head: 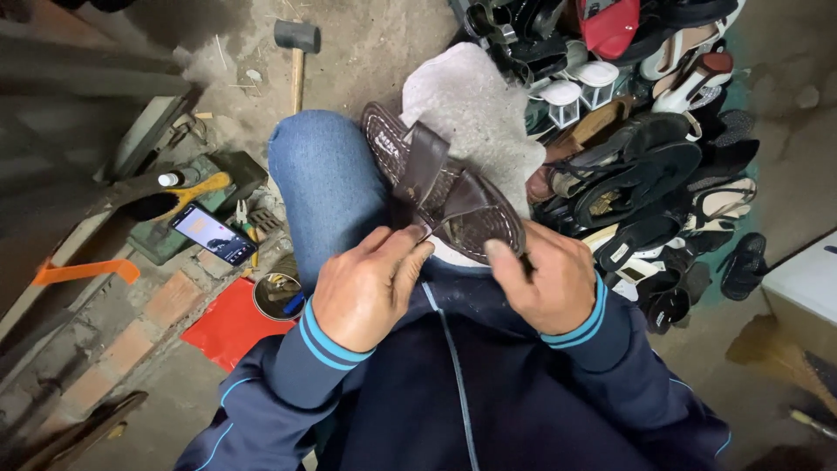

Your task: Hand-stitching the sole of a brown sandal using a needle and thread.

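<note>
A person is sitting with a dark brown leather sandal (440,187) lying across the lap, its sole propped on the blue-jeaned knee (327,187) and on a grey cloth (475,109) spread beneath it, which is likely steadying the shoe and keeping it off the clothes. The left hand (370,283) is pinching the near end of the sandal's broad strap between thumb and fingers, holding it taut, while the right hand (545,283) is curled closed against the sandal's near right edge, thumb pressing on the stitched rim; whether it is also holding a small tool, I cannot tell. Both hands are working close to the body, so the shoe is staying braced. To the far right a heap of assorted sandals and shoes (654,166) is lying on the floor. At the far middle a hammer (296,52) is resting on the ground. To the left, a phone (214,234) with a lit screen is sitting beside pliers (246,218), a brush (179,199) and a small round tin (277,296) on a red sheet (231,323).
</note>
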